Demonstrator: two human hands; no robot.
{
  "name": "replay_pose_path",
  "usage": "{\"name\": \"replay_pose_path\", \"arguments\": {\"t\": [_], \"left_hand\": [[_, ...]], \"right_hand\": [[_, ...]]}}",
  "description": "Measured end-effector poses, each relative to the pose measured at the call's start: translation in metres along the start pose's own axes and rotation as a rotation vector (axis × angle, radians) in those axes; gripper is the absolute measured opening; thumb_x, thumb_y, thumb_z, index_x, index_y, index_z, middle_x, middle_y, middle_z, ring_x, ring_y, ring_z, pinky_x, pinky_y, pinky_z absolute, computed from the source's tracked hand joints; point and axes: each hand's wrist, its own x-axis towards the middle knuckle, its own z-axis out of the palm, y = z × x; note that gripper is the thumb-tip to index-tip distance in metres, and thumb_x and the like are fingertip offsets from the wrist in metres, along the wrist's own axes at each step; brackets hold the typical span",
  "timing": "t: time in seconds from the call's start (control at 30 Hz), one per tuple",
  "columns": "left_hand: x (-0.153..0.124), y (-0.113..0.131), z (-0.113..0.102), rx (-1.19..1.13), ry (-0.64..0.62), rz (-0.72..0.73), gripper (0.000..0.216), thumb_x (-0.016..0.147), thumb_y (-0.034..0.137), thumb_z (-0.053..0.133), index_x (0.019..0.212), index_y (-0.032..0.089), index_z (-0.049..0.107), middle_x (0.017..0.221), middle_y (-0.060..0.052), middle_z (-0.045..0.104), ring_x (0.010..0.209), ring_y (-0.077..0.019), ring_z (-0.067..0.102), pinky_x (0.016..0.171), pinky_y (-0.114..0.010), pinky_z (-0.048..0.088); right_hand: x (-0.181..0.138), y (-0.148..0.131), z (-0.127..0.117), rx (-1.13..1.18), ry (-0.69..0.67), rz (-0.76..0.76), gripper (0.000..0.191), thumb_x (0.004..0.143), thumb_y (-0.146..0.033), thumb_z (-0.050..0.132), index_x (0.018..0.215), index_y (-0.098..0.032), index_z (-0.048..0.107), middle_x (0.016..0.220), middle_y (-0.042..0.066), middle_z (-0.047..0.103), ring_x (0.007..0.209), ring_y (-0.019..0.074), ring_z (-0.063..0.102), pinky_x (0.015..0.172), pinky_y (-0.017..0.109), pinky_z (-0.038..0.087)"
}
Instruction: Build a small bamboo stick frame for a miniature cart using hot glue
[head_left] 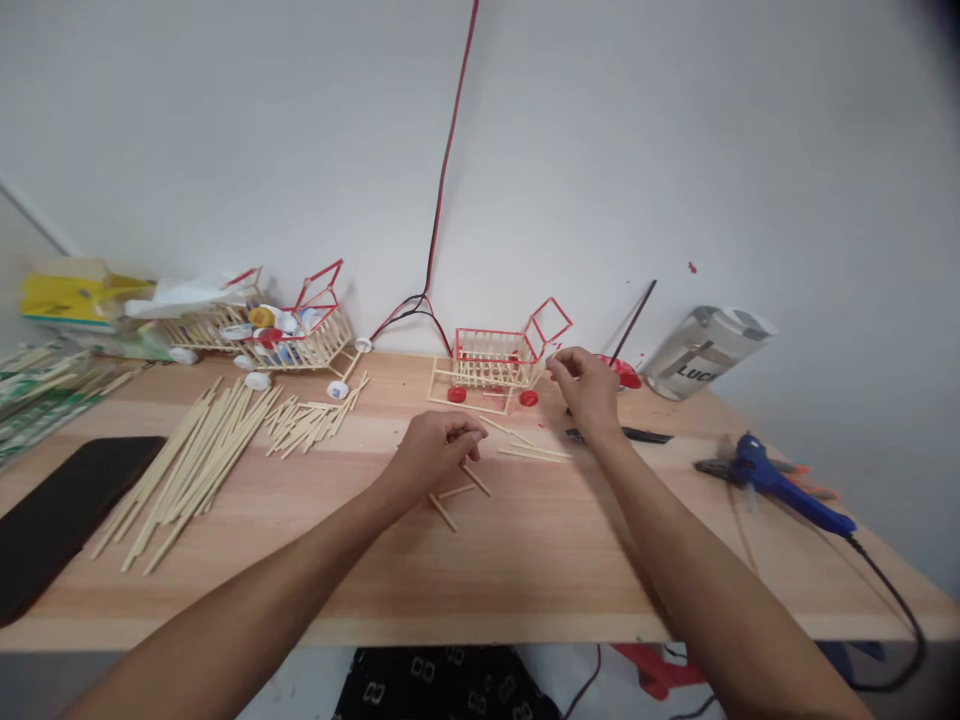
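Observation:
My left hand (439, 445) is curled, thumb and fingers close together, low over a few thin wooden sticks (444, 512) that show partly beneath it. Whether it grips one of them is hidden. Thumb and index finger of my right hand (589, 390) are pinched beside the small shopping cart (491, 360), close to its red handle frame (551, 320). Anything between those fingertips is too small to make out. This cart is built of wooden sticks with red-painted edges and red wheels (529, 398). Several loose sticks (534, 453) lie between my hands.
Long sticks (202, 460) and short sticks (319, 420) lie left, beside a black phone-like slab (71, 510). Behind them stand two larger stick carts, one filled with bottle caps (289, 335). A blue glue gun (787, 485), a can (701, 355) and a black tool (645, 435) are right.

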Motion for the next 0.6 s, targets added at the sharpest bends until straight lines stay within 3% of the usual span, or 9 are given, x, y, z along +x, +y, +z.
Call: {"name": "replay_pose_path", "arguments": {"t": [0.6], "left_hand": [[0.0, -0.0005, -0.0002, 0.028, -0.012, -0.009, 0.02, 0.08, 0.026, 0.054, 0.074, 0.016, 0.071, 0.064, -0.001, 0.069, 0.057, -0.0123, 0.059, 0.058, -0.021, 0.043]], "right_hand": [[0.0095, -0.001, 0.0072, -0.066, -0.022, -0.052, 0.015, 0.08, -0.032, 0.054, 0.075, -0.019, 0.061, 0.07, 0.001, 0.065, 0.066, 0.0158, 0.059, 0.067, 0.027, 0.04]]}}
